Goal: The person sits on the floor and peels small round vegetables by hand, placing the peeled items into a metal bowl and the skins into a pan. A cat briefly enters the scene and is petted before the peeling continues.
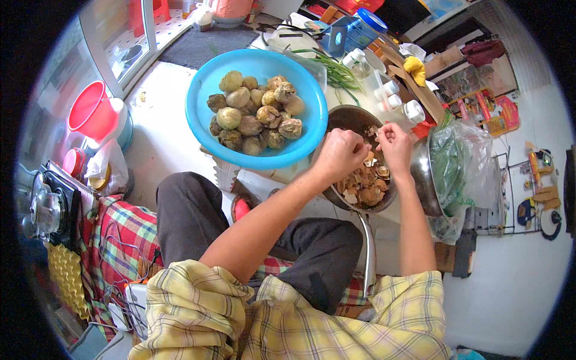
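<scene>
Both my hands are over a steel saucepan (pixel 388 198) partly filled with broken brown eggshells (pixel 366 191). My left hand (pixel 343 150) is above the pan's left side, its fingers curled inward. Facing it, my right hand (pixel 394 143) has thumb and forefinger pinched together. A small pale shell fragment (pixel 372 131) shows by the right fingertips; whether it is held I cannot tell. What may be inside the left fingers is hidden. Left of the pan, a blue plastic basin (pixel 198 121) holds several peeled, mottled eggs (pixel 228 118) that look like balut.
The pan's long handle (pixel 368 252) points towards my lap. Right of the pan stands a metal pot (pixel 420 175) with a plastic bag of greens (pixel 454 166). Spring onions (pixel 335 72) and white-capped bottles (pixel 411 112) lie beyond. A red bucket (pixel 88 112) is at far left.
</scene>
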Demonstrator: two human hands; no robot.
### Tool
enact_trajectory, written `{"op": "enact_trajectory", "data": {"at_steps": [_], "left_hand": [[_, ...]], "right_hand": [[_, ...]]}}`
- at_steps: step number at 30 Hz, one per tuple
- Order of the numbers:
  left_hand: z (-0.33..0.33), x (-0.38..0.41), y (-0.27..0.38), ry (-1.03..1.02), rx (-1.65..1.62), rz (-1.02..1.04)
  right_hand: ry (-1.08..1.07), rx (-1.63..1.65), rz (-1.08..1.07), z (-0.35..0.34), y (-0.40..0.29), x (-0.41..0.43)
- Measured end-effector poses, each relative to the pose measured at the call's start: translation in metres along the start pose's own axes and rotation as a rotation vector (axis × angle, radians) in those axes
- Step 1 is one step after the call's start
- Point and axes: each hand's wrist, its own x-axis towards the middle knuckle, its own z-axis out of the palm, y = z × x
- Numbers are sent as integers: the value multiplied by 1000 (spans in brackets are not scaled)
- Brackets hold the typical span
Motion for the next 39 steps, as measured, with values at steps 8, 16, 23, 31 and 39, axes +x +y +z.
{"op": "enact_trajectory", "data": {"at_steps": [8,16,23,31,39], "left_hand": [[-4,3,7,-74,76,-77],[-28,36,74,-193,-398,-4],[-17,31,11,-190,785,652],[-42,27,29,-213,473,233],[-49,12,33,-209,393,100]], "right_hand": [[-27,-204,-82,-35,-14,-27],[242,186,-234,-48,-63,-72],[-94,-301,-545,-22,-54,-81],[-447,-327,-791,9,-53,-71],[-329,7,-405,-12,-50,-72]]}}
